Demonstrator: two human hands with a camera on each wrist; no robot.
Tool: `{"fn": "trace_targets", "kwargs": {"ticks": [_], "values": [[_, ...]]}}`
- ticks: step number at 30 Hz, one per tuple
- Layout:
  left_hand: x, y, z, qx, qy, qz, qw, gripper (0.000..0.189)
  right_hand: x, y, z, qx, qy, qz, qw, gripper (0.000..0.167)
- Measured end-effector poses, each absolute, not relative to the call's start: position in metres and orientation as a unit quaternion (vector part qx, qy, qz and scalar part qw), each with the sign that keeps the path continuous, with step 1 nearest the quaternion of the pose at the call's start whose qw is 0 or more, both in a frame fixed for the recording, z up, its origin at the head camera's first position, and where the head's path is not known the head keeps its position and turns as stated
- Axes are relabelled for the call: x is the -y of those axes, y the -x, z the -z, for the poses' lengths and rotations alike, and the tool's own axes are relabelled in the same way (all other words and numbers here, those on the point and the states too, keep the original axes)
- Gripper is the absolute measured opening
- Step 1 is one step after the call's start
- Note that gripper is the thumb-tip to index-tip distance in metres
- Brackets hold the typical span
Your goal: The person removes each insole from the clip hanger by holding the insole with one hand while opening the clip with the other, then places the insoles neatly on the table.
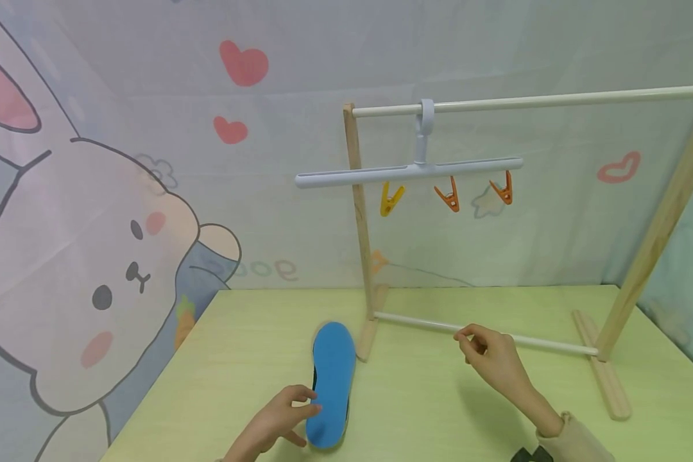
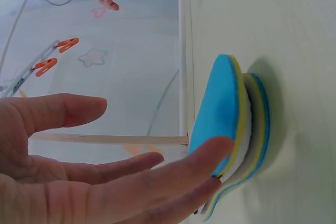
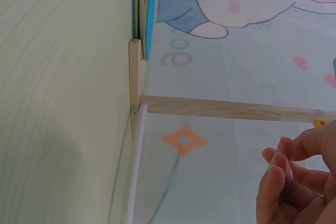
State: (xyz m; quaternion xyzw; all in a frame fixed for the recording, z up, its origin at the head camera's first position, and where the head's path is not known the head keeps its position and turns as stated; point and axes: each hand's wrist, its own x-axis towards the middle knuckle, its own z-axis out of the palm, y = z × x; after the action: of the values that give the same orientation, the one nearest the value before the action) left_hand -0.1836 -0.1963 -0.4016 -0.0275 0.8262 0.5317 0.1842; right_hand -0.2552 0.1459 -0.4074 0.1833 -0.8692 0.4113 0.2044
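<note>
A pair of blue insoles (image 1: 333, 378) lies stacked on the table, one on top of the other, with yellow edges showing in the left wrist view. Beside their near end is my left hand (image 1: 283, 414), thumb and fingers spread apart. Its fingertips overlap the insoles' edge in view; whether they touch cannot be told. My right hand (image 1: 493, 359) hovers over the table to the right, in front of the rack's lower bar. Its fingers are loosely curled, thumb near the fingertips, and nothing shows between them in the right wrist view (image 3: 294, 182).
A wooden rack with a white top rail (image 1: 554, 101) stands at the back right. From it hangs a white hanger (image 1: 369, 174) with one yellow clip (image 1: 389, 200) and two orange clips (image 1: 450, 196). The lower white bar (image 1: 543, 345) runs just above the table (image 1: 208, 385).
</note>
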Motion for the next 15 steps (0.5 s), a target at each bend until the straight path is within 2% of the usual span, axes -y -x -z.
{"fn": "trace_targets", "kwargs": {"ticks": [7,15], "values": [[0.194,0.183,0.392,-0.839,0.032,-0.516,0.171,0.043,-0.147,0.255,0.406,0.868,-0.187,-0.411,0.209,0.010],[0.194,0.185,0.382,-0.853,0.014,-0.501,0.147,0.044,-0.147,0.252,0.403,0.872,-0.173,-0.418,0.186,0.011]]}}
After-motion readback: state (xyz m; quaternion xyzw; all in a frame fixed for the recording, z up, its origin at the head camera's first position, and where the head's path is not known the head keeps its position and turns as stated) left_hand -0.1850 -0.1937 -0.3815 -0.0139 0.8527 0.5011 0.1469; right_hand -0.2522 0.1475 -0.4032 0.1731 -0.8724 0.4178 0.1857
